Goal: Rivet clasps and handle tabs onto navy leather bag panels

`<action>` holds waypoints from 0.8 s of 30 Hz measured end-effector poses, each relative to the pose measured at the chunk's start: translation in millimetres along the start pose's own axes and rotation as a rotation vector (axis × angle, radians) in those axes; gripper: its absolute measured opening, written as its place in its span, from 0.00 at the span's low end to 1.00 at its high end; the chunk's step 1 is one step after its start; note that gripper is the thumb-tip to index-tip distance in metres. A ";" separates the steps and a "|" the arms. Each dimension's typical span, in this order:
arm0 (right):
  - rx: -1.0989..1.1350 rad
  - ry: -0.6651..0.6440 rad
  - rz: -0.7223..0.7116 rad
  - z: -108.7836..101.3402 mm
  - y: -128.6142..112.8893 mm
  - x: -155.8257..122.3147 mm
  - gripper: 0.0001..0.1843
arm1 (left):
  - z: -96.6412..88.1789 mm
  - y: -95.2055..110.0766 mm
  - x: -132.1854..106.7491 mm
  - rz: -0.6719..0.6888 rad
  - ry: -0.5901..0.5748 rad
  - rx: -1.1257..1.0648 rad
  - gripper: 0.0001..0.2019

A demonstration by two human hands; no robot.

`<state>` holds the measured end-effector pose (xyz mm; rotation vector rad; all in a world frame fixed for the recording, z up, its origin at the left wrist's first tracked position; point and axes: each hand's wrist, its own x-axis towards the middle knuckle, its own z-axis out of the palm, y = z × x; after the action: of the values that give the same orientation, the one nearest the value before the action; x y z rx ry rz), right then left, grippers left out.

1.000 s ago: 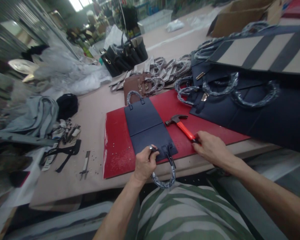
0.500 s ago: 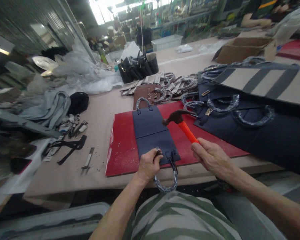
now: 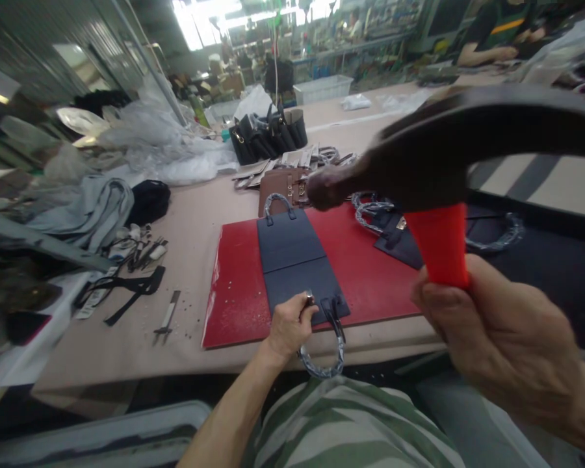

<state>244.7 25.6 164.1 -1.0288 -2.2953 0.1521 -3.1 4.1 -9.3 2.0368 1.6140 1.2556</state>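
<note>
My right hand (image 3: 497, 344) is wrapped round the orange handle of a claw hammer (image 3: 439, 149), raised close to the camera, its dark head far above the table. Down on the navy leather bag panel (image 3: 292, 244), my left hand (image 3: 292, 322) is closed round a small metal punch (image 3: 309, 298); only its shiny top end shows above the fingers. Beside that hand, a plastic-wrapped bag handle (image 3: 324, 370) hangs over the table's front edge, fixed to the panel. A second wrapped handle (image 3: 277, 203) lies at the panel's far end. Under the panel is a red board (image 3: 238, 279).
Navy bag pieces (image 3: 556, 260) are piled at the right, partly behind the hammer. A brown bag panel (image 3: 275, 185) and black bags (image 3: 268, 133) lie farther back. A two-pronged tool (image 3: 166, 316) and black straps (image 3: 136, 289) are at the left. A co-worker's arm (image 3: 487, 55) shows far right.
My right hand has lifted the hammer from low over the red board up towards the camera. My left hand stays at the same spot on the panel with the punch.
</note>
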 end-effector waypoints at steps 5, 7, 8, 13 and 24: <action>-0.086 -0.312 -0.059 17.8 10.0 -10.0 0.13 | -0.3 1.0 -0.3 -0.018 -0.022 0.009 0.03; -0.039 -0.273 0.031 18.7 11.2 -9.2 0.14 | -0.1 0.5 -0.6 -0.011 -0.021 -0.003 0.03; -0.008 -0.222 0.074 18.3 10.2 -8.6 0.15 | 0.0 0.2 -0.9 -0.008 -0.020 -0.006 0.04; 0.001 -0.383 0.106 22.5 12.9 -14.5 0.14 | 0.5 -0.3 -2.2 -0.029 -0.025 -0.002 0.04; -0.028 -0.456 0.503 76.7 87.7 -6.6 0.13 | -7.4 2.7 1.5 -0.042 -0.071 -0.065 0.04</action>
<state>260.0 92.1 69.5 -1.7148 -2.3735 0.6141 -6.8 2.2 -2.5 1.9751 1.5558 1.1914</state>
